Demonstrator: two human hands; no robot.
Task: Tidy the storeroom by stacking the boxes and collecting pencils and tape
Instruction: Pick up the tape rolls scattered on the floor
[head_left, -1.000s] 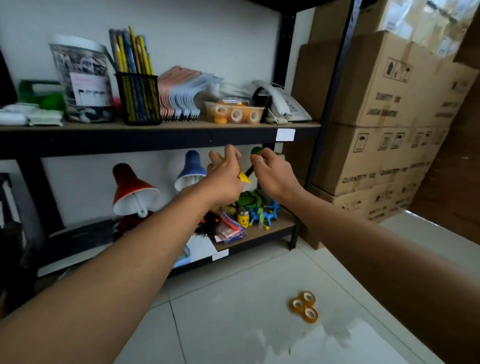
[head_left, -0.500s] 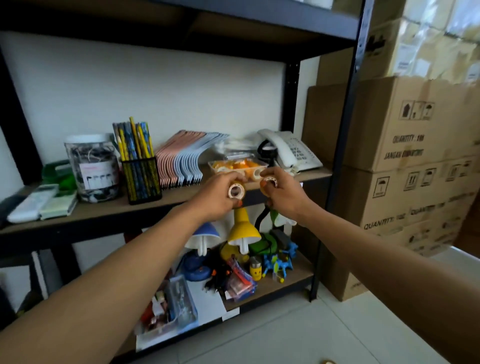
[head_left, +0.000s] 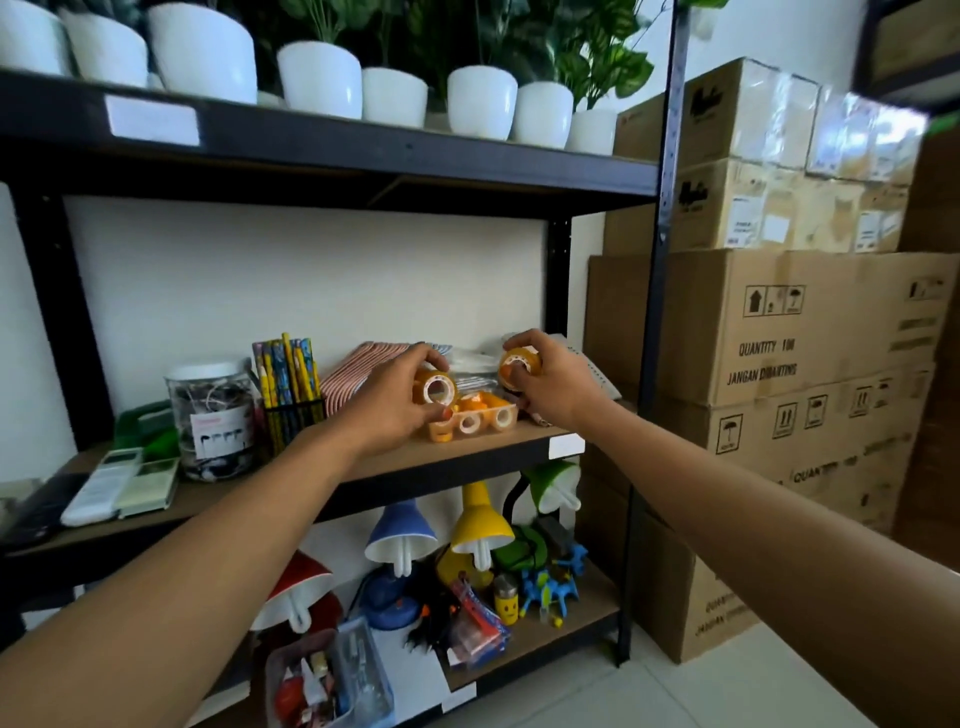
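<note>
My left hand (head_left: 392, 400) grips a yellow tape roll (head_left: 435, 387) just above the clear tray (head_left: 475, 423) of tape rolls on the middle shelf (head_left: 395, 457). To the right, my right hand (head_left: 553, 384) holds a second tape roll (head_left: 517, 364) over the tray's right end. Several tape rolls lie in the tray. A black mesh holder (head_left: 293, 413) full of pencils (head_left: 284, 369) stands on the same shelf, left of my hands.
Stacked cardboard boxes (head_left: 810, 332) fill the right side beyond the rack's black post (head_left: 657, 312). A clear jar (head_left: 213, 415) and remotes (head_left: 124, 483) sit left on the shelf. White plant pots (head_left: 319, 78) line the top shelf; desk lamps (head_left: 475, 525) and toys crowd the bottom one.
Both hands rose from in front of the shelf edge to above the tape tray, each still holding a tape roll. The view tilted upward, revealing the plant pots.
</note>
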